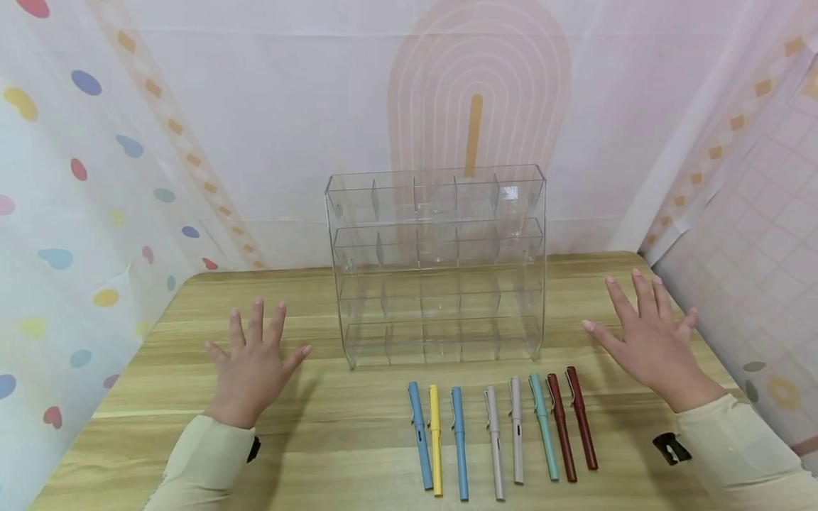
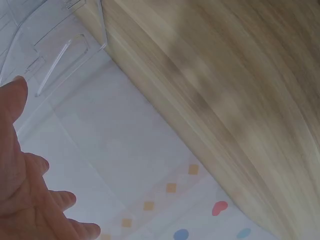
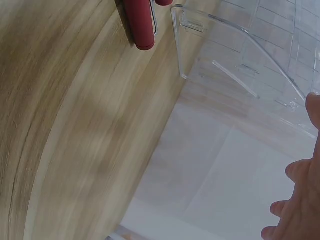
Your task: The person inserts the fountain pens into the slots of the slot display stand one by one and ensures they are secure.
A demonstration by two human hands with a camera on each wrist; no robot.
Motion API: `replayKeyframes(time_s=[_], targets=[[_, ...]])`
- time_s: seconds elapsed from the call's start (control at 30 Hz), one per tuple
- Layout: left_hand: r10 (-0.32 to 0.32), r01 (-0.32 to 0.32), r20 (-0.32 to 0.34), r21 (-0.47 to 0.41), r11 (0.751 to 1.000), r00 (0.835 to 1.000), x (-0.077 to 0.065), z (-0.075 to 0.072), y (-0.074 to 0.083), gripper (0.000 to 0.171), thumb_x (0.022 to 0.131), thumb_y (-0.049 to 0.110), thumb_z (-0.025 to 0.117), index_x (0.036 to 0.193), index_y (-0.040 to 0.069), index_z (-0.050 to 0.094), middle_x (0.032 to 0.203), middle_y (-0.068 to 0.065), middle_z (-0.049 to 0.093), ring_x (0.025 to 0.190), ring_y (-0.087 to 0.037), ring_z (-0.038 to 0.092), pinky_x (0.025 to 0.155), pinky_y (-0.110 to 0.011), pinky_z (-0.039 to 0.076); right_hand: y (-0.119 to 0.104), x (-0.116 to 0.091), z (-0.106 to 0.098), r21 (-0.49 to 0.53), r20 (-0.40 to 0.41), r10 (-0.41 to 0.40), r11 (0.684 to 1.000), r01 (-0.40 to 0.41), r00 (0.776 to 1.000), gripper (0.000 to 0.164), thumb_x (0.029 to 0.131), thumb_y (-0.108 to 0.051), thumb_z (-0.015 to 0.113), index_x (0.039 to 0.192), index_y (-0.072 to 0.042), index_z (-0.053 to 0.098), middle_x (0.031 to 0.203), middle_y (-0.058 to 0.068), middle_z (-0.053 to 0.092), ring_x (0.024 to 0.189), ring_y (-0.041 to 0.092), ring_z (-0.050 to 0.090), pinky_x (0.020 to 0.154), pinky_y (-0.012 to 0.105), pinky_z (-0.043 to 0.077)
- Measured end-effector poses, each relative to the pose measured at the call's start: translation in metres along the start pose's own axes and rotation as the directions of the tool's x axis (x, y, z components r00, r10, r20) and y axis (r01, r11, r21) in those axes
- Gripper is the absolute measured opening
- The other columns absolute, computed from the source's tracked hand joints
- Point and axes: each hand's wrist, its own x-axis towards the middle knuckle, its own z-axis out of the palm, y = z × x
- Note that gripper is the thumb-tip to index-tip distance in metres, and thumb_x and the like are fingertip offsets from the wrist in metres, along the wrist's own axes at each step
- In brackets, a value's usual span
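A clear tiered organizer (image 1: 437,270) with divided compartments stands upright at the back middle of the table. In front of it several capped pens lie roughly side by side: a blue pen (image 1: 420,435), a yellow pen (image 1: 436,440), another blue pen (image 1: 459,443), two pale grey-lilac pens (image 1: 495,443), a teal pen (image 1: 544,426) and two dark red pens (image 1: 562,427). My left hand (image 1: 252,369), fingers spread, is left of the organizer and holds nothing. To the right of the organizer, my right hand (image 1: 652,344) is likewise spread, nearest the dark red pens, touching none.
The wooden table (image 1: 339,454) meets a patterned cloth backdrop (image 1: 287,128) at the back and left. More cloth (image 1: 748,234) hangs along the right side. A black strap end (image 1: 672,448) sticks out by the right sleeve.
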Motion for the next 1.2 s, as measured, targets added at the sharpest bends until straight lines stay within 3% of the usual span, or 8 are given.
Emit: replayKeyframes(time_s=[0.37,0.53,0.67,0.8,0.93,1.07,1.2], targets=[[-0.009,0.009,0.003,-0.077,0.997,1.000,0.007,-0.001,0.009,0.081,0.097,0.058,0.040,0.155,0.011,0.010,0.157,-0.028,0.005,0.138,-0.057,0.003,0.090,-0.085,0.007,-0.003,0.000,0.004,0.024,0.023,0.006,1.000,-0.007,1.000,0.082,0.097,-0.056,0.041,0.155,-0.008,0.008,0.157,0.029,-0.004,0.140,0.050,-0.012,0.088,0.084,-0.006],[-0.011,0.008,-0.017,-0.163,0.987,1.000,0.008,-0.001,0.015,0.082,0.098,0.057,0.039,0.155,0.007,0.008,0.157,-0.028,0.003,0.139,-0.055,0.003,0.091,-0.083,0.010,-0.008,0.000,0.006,0.075,0.039,-0.001,0.997,-0.002,0.999,0.083,0.098,-0.055,0.043,0.156,-0.010,0.004,0.157,0.028,-0.006,0.140,0.051,-0.011,0.090,0.084,-0.001],[-0.002,-0.008,-0.038,-0.275,0.962,0.999,0.011,0.000,0.019,0.081,0.099,0.053,0.040,0.154,0.003,0.008,0.156,-0.029,0.005,0.140,-0.053,0.006,0.096,-0.079,0.015,-0.011,-0.001,0.009,0.118,0.035,-0.010,0.993,0.006,0.999,0.083,0.097,-0.054,0.045,0.155,-0.008,0.006,0.157,0.029,-0.002,0.139,0.055,-0.005,0.092,0.083,0.005],[0.001,-0.017,-0.039,-0.413,0.910,0.999,0.017,-0.002,0.025,0.081,0.100,0.050,0.041,0.154,0.000,0.006,0.156,-0.030,0.006,0.141,-0.050,0.008,0.107,-0.068,0.015,-0.013,-0.001,0.013,0.166,0.045,-0.009,0.986,0.001,0.999,0.085,0.097,-0.053,0.048,0.155,-0.005,0.008,0.156,0.030,0.001,0.138,0.057,0.001,0.096,0.079,0.009],[-0.004,-0.019,-0.039,-0.548,0.836,0.999,0.025,-0.004,0.032,0.080,0.101,0.048,0.042,0.153,-0.001,0.007,0.157,-0.026,0.008,0.143,-0.044,0.010,0.112,-0.061,0.014,-0.014,-0.001,0.015,0.209,0.071,0.016,0.977,-0.031,0.997,0.087,0.096,-0.053,0.050,0.154,-0.004,0.009,0.156,0.031,0.004,0.135,0.060,0.008,0.096,0.078,0.016],[-0.026,0.000,-0.030,-0.652,0.758,0.999,0.033,-0.004,0.038,0.079,0.100,0.047,0.044,0.154,0.001,0.010,0.157,-0.023,0.013,0.143,-0.042,0.014,0.112,-0.059,0.017,-0.015,-0.003,0.018,0.263,0.099,0.045,0.962,-0.070,0.994,0.090,0.094,-0.053,0.053,0.154,-0.003,0.009,0.155,0.031,0.008,0.135,0.059,0.013,0.097,0.076,0.020],[-0.054,0.026,-0.013,-0.753,0.657,0.998,0.041,-0.005,0.044,0.076,0.099,0.045,0.048,0.154,0.005,0.014,0.157,-0.019,0.019,0.142,-0.037,0.023,0.110,-0.055,0.026,-0.015,-0.004,0.022,0.335,0.104,0.049,0.939,-0.081,0.993,0.091,0.093,-0.049,0.058,0.153,0.001,0.012,0.153,0.033,0.014,0.136,0.056,0.016,0.101,0.072,0.020]])
